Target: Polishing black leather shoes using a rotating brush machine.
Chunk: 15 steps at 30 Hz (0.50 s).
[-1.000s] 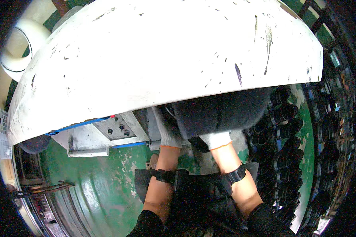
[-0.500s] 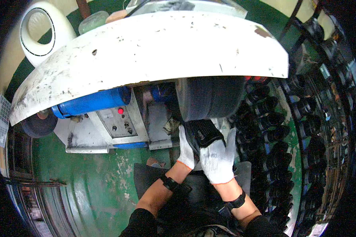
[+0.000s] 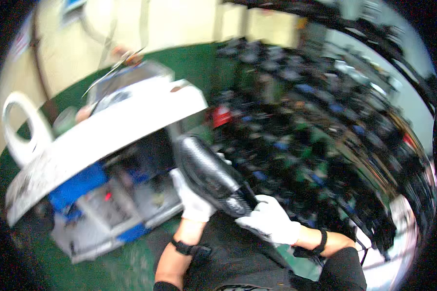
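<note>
I hold a glossy black shoe [image 3: 211,167] with a fine patterned surface, slanting in front of my body. My left hand [image 3: 192,199], in a white knit glove, lies along its left side. My right hand [image 3: 272,220], gloved the same way, has its fingers closed at the shoe's near end. Beyond the shoe and to the left stands a machine with a long white hood [image 3: 111,140]. Its dark wheel under the hood is hard to make out here. The picture is smeared by motion.
Dense rows of black shoes [image 3: 296,160] fill the racks at the right. A blue cylinder [image 3: 77,186] and a panel with a red button [image 3: 108,196] sit under the hood. A white ring-shaped device [image 3: 34,145] stands at the far left, by the wall.
My view has swung right toward the racks. The shoe has come away from the dark wheel under the hood, and both hands have turned it to the right.
</note>
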{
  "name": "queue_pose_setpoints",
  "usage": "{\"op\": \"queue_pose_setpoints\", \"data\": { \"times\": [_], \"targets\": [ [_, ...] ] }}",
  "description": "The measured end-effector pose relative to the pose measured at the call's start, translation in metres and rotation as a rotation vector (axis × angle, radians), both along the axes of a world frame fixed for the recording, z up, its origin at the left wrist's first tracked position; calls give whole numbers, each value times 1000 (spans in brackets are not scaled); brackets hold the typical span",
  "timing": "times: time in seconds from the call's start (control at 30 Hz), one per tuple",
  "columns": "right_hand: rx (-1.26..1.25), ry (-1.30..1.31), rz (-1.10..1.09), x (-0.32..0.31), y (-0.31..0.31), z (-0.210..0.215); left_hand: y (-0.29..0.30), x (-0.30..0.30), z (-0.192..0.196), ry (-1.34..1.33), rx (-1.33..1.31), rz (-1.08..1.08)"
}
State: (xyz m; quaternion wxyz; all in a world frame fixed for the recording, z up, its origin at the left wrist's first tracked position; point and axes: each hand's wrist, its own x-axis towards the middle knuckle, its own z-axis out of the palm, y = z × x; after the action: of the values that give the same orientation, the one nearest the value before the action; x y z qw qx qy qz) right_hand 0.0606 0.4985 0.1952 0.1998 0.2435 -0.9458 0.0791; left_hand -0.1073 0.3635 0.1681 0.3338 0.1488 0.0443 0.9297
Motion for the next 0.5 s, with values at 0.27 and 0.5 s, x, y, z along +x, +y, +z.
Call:
{"op": "queue_pose_setpoints", "data": {
  "times": [0.27, 0.5],
  "targets": [
    [-160, 525, -523, 128, 62, 161, 72, 101, 116, 767, 104, -204],
    [666, 1288, -637, 173, 153, 356, 89, 127, 64, 804, -137, -433]
  ]
}}
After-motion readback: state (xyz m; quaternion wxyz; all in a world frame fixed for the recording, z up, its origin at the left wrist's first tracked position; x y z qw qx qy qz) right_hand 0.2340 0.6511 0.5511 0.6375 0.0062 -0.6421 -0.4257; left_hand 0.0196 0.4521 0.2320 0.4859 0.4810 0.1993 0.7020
